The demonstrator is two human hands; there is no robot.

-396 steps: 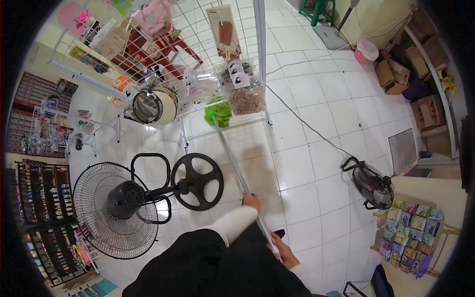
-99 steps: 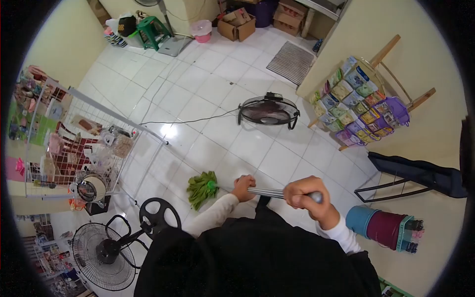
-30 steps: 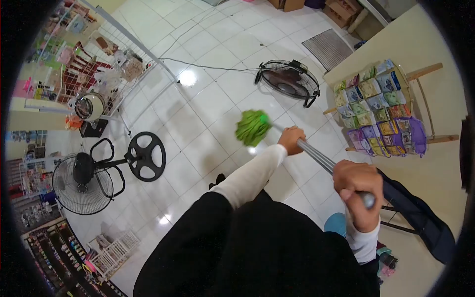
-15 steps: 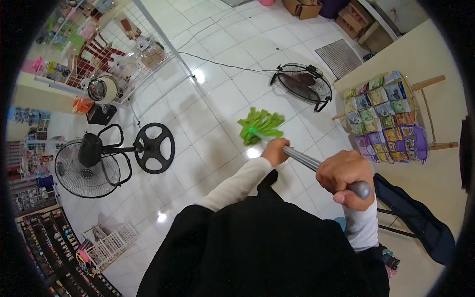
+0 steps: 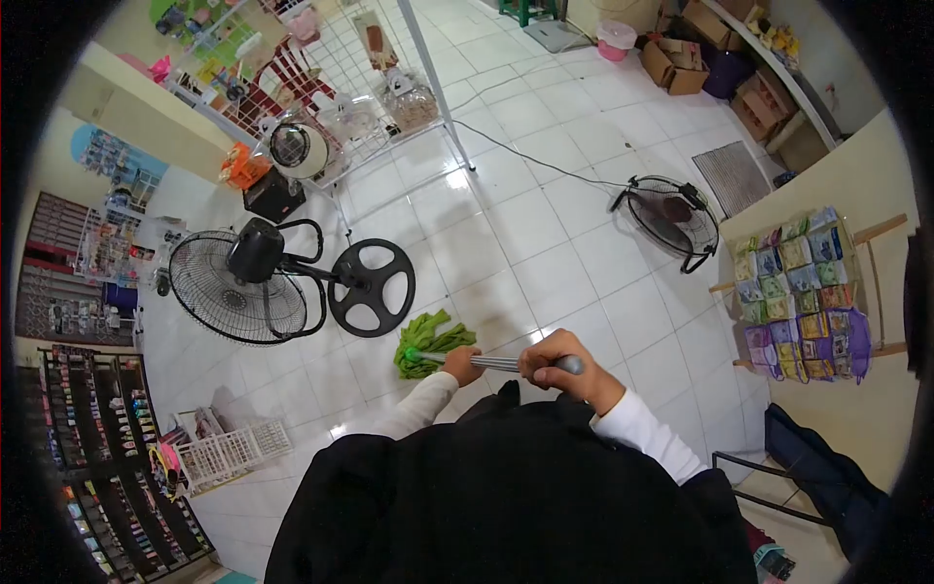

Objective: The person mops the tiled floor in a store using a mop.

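Both hands clenched on mop handle [image 5: 501, 363], left hand [image 5: 461, 366] nearer green mop head [image 5: 431, 342], right hand [image 5: 556, 364] at top end.

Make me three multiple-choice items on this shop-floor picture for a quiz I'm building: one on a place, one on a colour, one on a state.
1. Where is the mop head?
A. beside the round base of the standing fan
B. on the doormat
C. inside a cardboard box

2. What colour is the mop head?
A. blue
B. green
C. white

3. How is the mop handle held?
A. by no hand
B. by one hand
C. by both hands

Answers: 1 A, it lies on the tiles just below the fan's base. 2 B, the strands are bright green. 3 C, the left hand and the right hand both grip it.
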